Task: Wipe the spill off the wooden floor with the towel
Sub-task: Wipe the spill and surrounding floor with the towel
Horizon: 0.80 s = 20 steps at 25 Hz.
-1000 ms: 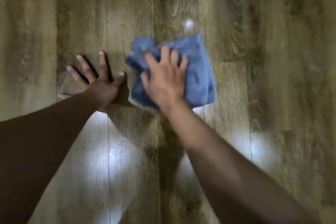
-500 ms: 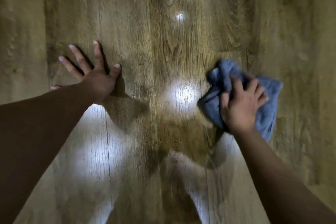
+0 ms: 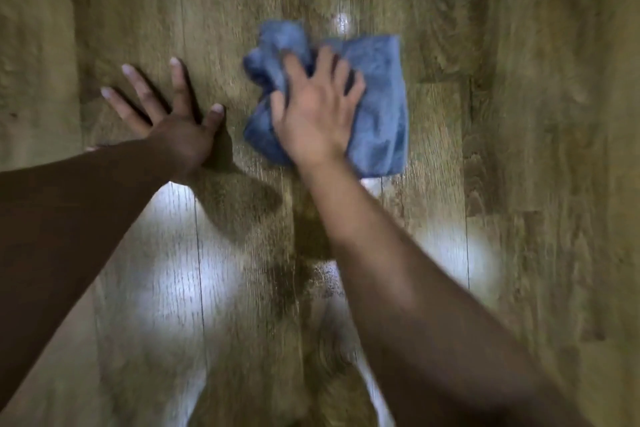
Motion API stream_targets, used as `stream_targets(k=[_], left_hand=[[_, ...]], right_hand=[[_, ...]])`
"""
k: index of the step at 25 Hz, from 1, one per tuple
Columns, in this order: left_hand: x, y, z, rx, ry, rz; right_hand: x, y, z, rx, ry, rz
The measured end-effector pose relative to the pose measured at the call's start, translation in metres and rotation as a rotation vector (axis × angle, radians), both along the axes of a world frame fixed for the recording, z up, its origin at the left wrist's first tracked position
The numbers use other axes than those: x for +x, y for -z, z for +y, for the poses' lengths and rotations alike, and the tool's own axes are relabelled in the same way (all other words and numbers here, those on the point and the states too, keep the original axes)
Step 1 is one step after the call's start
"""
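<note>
A crumpled blue towel (image 3: pixel 377 107) lies on the wooden floor (image 3: pixel 519 114) at the middle of the view. My right hand (image 3: pixel 317 114) presses down on its left half with fingers spread; the cloth bunches up beside my thumb and index finger. A small shiny wet spot (image 3: pixel 341 24) glistens on the boards just beyond the towel's far edge. My left hand (image 3: pixel 169 118) rests flat on the floor to the left of the towel, fingers splayed, holding nothing.
Bright patches of reflected light (image 3: pixel 180 281) lie on the boards near me, between and beside my forearms. A shadow (image 3: pixel 242 204) falls under my left wrist. Plank seams run away from me.
My right hand has swept the towel from the right side back to the middle and farther from me, up to the wet spot. My left hand has stayed planted on the floor.
</note>
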State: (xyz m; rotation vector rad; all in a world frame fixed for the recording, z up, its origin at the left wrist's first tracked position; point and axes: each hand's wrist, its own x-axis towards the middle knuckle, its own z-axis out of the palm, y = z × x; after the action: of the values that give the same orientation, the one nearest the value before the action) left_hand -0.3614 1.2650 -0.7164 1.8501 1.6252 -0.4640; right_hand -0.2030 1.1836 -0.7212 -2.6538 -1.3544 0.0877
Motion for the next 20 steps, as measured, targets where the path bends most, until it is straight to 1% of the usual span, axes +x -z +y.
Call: stream_targets(k=[3, 5, 8, 11, 14, 17, 18, 20], left_hand=[[0.002, -0.001, -0.001, 0.027, -0.005, 0.013], [0.002, -0.004, 0.001, -0.002, -0.012, 0.009], [0.002, -0.008, 0.002, -0.047, -0.017, -0.014], [0.004, -0.012, 0.003, -0.054, -0.029, -0.01], [0.006, -0.014, 0.003, -0.065, -0.034, 0.004], [0.007, -0.014, 0.002, -0.056, -0.042, 0.013], [0.007, -0.014, 0.002, -0.05, -0.041, 0.02], [0.007, -0.012, 0.002, -0.038, -0.034, 0.034]], right_hand=[[-0.062, -0.003, -0.06, -0.004, -0.14, 0.089], [-0.07, -0.002, -0.11, -0.036, -0.25, 0.108], [-0.027, 0.0, -0.171, -0.12, -0.28, 0.084], [0.032, -0.002, -0.19, -0.111, -0.14, 0.064], [0.083, 0.0, -0.155, -0.064, 0.124, 0.016], [0.122, 0.003, -0.079, -0.004, 0.429, -0.01], [0.133, 0.005, -0.049, 0.007, 0.501, -0.007], [0.151, 0.006, 0.01, 0.015, 0.547, 0.001]])
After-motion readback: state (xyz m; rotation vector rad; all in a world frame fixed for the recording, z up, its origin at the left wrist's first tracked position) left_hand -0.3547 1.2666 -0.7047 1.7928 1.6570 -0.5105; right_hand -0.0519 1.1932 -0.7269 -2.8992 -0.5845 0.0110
